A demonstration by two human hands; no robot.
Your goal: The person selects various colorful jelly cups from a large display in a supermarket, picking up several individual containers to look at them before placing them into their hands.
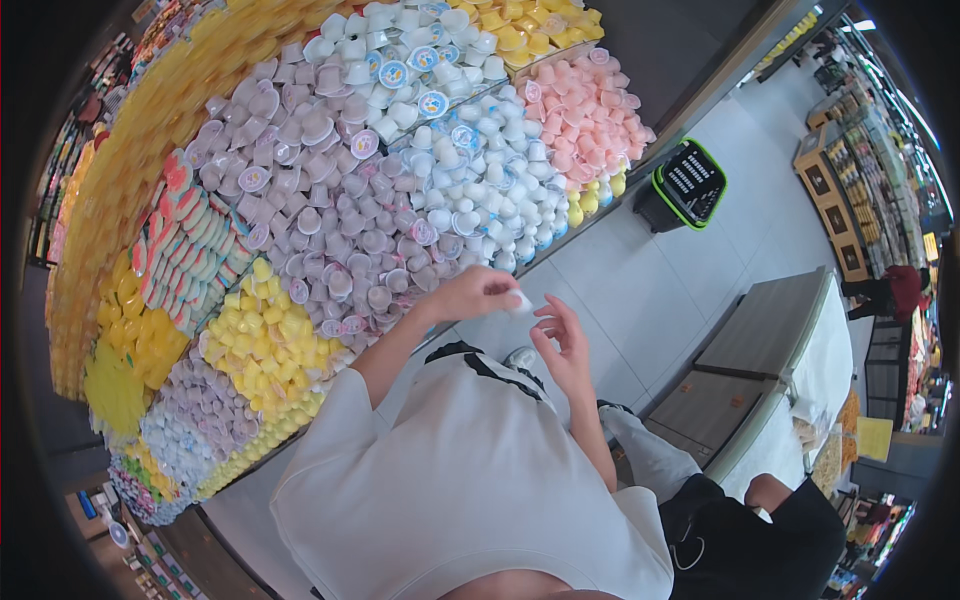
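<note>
Just over the display's edge, my left hand (pixel 477 291) pinches a small white cup (pixel 522 303), most likely a jelly cup, between thumb and fingertips. To its right is my right hand (pixel 561 335), fingers apart and curled slightly towards the cup, holding nothing. Heaps of small sealed jelly cups fill the display beyond: pale purple cups (pixel 375 240), white and blue cups (pixel 480 180), pink cups (pixel 581 112) and yellow cups (pixel 262 337). The purple and white heaps lie nearest to my left hand.
A black shopping basket with a green rim (pixel 694 184) stands on the tiled floor beyond the display's edge. At the right are grey cabinets (pixel 757 322). A person in black (pixel 757 540) is close by at the lower right. Another person in red (pixel 904 292) is farther off.
</note>
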